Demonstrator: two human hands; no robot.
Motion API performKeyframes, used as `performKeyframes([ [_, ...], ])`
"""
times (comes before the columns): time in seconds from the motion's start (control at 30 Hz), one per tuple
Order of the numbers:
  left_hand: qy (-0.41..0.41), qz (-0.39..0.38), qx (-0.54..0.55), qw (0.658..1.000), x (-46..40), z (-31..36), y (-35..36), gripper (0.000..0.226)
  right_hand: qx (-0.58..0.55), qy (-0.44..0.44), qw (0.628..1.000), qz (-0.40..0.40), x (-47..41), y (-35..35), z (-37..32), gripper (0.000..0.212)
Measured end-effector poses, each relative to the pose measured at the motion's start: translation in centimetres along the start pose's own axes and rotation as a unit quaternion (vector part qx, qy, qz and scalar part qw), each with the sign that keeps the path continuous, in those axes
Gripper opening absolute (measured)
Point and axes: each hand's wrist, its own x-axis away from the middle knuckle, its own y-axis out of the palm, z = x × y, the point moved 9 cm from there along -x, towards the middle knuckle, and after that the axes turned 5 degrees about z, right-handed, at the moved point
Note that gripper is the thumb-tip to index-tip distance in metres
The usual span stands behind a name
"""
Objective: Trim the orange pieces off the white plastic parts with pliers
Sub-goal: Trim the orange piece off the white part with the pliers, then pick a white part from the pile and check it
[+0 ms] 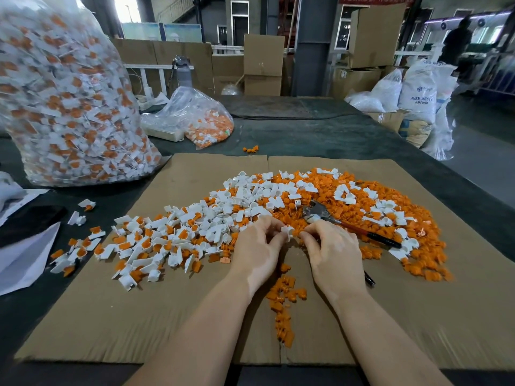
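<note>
Furthest left of the cardboard sheet [83, 324], a tall clear bag [64, 101] packed with untrimmed white-and-orange parts is seen standing on the dark table [306, 129]. On the sheet's left half, a loose spread of white plastic parts [172, 235] is laid out, many with orange pieces attached.

Near the sheet's middle, one small white part [287, 232] is pinched between the fingertips of the left hand [257, 252] and the right hand [333, 252]; both hands are closed on it, and whether an orange piece is attached cannot be told. Just below the hands, a trail of cut orange pieces [284, 302] is seen running toward the sheet's near edge.

The pliers [334, 221] are left lying on the heap just beyond the right hand, jaws toward the sheet's centre, held by nobody. For a clean trim, the part is best steadied in the left hand alone, with the joint turned outward, while the pliers are lifted by the right and closed flush against the white body.

On the sheet's right half a dense orange heap [390, 213] is piled, reaching close to the right edge. Bare cardboard is left at the near left and near right corners, where trimmed parts could be dropped without being mixed.
</note>
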Motion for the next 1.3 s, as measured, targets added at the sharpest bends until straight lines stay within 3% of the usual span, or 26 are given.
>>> performKeyframes([
  [0.7,0.051,-0.01,-0.046,0.998,0.6,1.0,0.2,0.006,-0.002,-0.037,0.999,-0.025,0.3,0.4,-0.9,0.026],
  [0.97,-0.011,0.004,0.034,0.999,-0.2,-0.2,-0.2,0.012,-0.076,-0.037,0.996,-0.027,0.2,-0.1,-1.3,0.006],
  [1.13,-0.01,-0.004,0.034,0.999,-0.2,-0.2,-0.1,0.014,-0.083,-0.061,0.994,-0.034,0.2,-0.3,-1.9,0.027],
  [1.3,-0.003,0.001,0.025,1.0,-0.2,-0.2,-0.1,0.014,-0.078,-0.071,0.994,-0.034,0.1,-0.3,-2.0,0.023],
])
